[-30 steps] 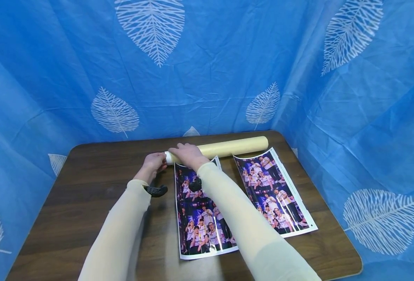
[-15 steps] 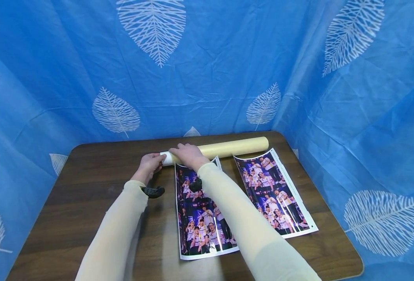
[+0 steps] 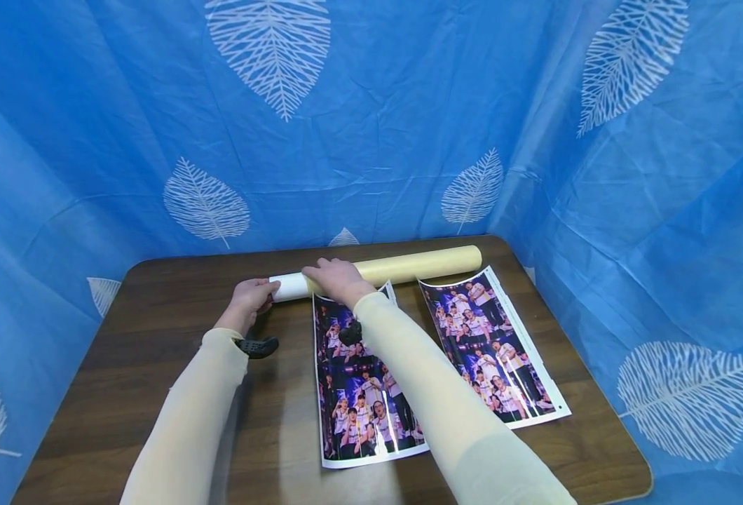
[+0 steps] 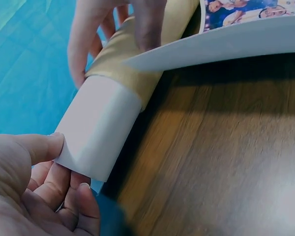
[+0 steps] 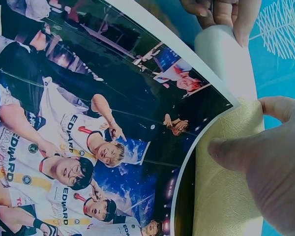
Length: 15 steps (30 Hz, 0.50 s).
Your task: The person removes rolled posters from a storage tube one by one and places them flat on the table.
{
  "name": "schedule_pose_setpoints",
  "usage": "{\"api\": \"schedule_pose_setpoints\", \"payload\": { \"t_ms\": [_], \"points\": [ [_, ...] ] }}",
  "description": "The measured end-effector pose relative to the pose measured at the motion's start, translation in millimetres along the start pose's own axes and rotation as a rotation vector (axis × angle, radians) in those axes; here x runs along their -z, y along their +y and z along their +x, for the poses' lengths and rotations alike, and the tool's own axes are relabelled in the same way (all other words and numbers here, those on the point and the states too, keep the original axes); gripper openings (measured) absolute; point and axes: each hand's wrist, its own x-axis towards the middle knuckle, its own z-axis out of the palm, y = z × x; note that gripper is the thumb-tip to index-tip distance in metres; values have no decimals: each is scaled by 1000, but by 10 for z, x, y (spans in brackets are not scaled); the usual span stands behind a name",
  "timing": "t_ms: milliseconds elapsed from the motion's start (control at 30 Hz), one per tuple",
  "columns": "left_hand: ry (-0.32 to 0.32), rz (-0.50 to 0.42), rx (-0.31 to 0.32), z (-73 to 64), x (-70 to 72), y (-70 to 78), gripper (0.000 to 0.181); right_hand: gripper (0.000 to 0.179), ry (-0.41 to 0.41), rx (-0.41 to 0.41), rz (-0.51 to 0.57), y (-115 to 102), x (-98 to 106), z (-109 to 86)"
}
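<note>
A long pale yellow tube [image 3: 422,265] with a creased surface lies along the back of the table. From its left end sticks out a smooth white paper roll [image 4: 101,123]. My left hand [image 3: 248,298] pinches the outer end of that roll, thumb on top and fingers underneath, as the left wrist view shows. Just right of where white meets yellow, my right hand [image 3: 340,279] grips the tube from above, its thumb on the near side. The far part of the white roll is hidden inside the tube.
Two glossy printed posters, a left one [image 3: 359,414] and a right one [image 3: 498,351], lie in front of the tube with their upper edges curling up. The left poster's corner overlaps the tube in the right wrist view. Blue leaf-patterned cloth [image 3: 359,140] hangs behind the brown table [image 3: 157,365].
My left hand has moved left, drawing the white paper roll further out of the yellow tube. The right hand and the tube have stayed in place.
</note>
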Motion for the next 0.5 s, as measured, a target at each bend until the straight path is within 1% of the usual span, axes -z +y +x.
{"api": "schedule_pose_setpoints", "payload": {
  "t_ms": [167, 300, 500],
  "points": [
    [-5, -2, 16, 19, 85, -27, 55, 61, -14, 2, 2, 9, -19, 13],
    [-3, -5, 35, 4, 168, -49, 58, 63, -20, 2, 1, 6, -20, 8],
    [7, 10, 37, -25, 300, -67, 60, 63, -14, 0, 2, 3, -11, 1]
  ]
}}
